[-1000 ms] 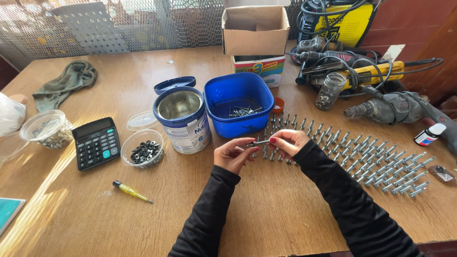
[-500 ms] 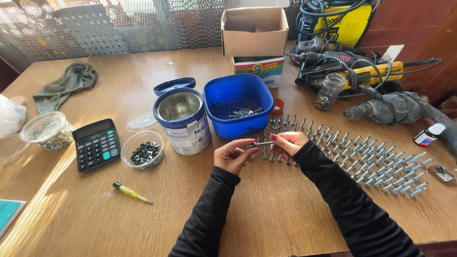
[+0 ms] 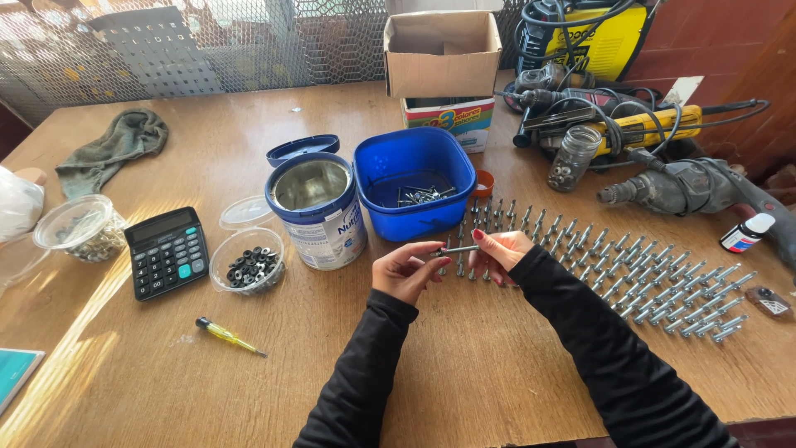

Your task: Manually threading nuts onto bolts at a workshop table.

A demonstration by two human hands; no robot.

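— Wooden tabletop point(image 3: 497, 365) fills my view, with wire mesh behind it. What do you see closest?

— My left hand point(image 3: 404, 271) and my right hand point(image 3: 500, 253) meet over the middle of the table, black sleeves running back to me. Between them is a slim grey metal bolt point(image 3: 458, 249), lying level. Left fingertips pinch one end, right fingertips pinch the other. It hangs just above the near end of the rows of grey bolts point(image 3: 630, 265) laid out to the right.

— And the containers?

— Left of my hands I see a clear plastic tub point(image 3: 247, 264) holding dark washers or nuts, its lid just behind it. Beside that stands an open blue-and-white tin point(image 3: 318, 211); I can see only its shiny inside. Next, a blue plastic square bowl point(image 3: 414, 191) with a few loose bolts on its floor. At the left edge, a clear cup point(image 3: 80, 230) holds small pale pieces; I cannot tell what. Farther back, a small glass jar point(image 3: 570, 158) holds metal bits, and an open cardboard box point(image 3: 442, 51) sits on another box.
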